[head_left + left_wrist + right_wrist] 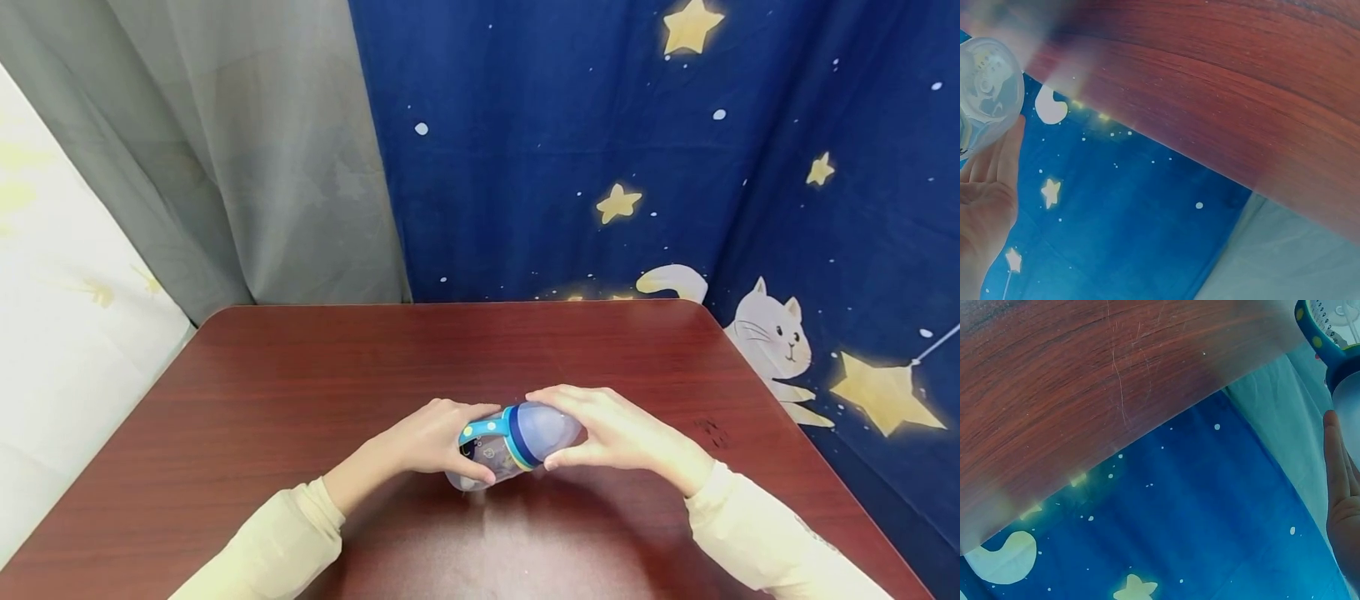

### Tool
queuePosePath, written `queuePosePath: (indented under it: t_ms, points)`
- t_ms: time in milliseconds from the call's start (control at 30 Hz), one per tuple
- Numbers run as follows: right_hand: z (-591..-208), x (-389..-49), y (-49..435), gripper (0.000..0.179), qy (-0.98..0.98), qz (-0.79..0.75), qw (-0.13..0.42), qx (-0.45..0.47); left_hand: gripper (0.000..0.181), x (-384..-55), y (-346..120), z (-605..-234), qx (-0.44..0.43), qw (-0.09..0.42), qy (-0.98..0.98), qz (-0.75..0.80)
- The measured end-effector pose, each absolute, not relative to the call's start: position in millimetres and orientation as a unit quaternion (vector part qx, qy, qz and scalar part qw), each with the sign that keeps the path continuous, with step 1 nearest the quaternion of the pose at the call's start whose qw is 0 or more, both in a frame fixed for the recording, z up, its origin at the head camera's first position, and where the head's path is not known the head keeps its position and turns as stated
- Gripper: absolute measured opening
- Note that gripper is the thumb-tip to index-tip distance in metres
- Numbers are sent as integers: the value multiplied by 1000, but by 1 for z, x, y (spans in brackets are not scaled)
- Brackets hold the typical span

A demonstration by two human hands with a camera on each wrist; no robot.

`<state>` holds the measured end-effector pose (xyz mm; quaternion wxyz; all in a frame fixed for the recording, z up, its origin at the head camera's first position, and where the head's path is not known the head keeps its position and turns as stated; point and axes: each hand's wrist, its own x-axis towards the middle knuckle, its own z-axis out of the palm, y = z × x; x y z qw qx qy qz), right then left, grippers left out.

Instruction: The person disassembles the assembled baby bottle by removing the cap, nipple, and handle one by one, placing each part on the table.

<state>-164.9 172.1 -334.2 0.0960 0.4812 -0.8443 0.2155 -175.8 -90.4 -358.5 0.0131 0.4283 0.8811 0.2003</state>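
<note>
A clear baby bottle with a blue, dotted handle lies tilted between both hands, above the table's near half. Its frosted domed cap points right. My left hand grips the bottle's body, thumb on the near side. Around the cap, the thumb and fingers of my right hand hold it from the right. The left wrist view shows the bottle's round clear base beside the palm. At the right wrist view's edge, the cap rests against the fingers.
The reddish-brown wooden table spreads beneath the hands, with dark marks near its right side. Behind it hang a grey curtain and a blue star-patterned curtain. White fabric hangs along the left.
</note>
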Motion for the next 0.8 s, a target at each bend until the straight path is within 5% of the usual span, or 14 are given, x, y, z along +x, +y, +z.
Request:
queuePosePath:
  t_ms: [800]
  points:
    - [-332,-163,178,68,-820,228,132,508,69,-170,-92,-349,452,8,872,186]
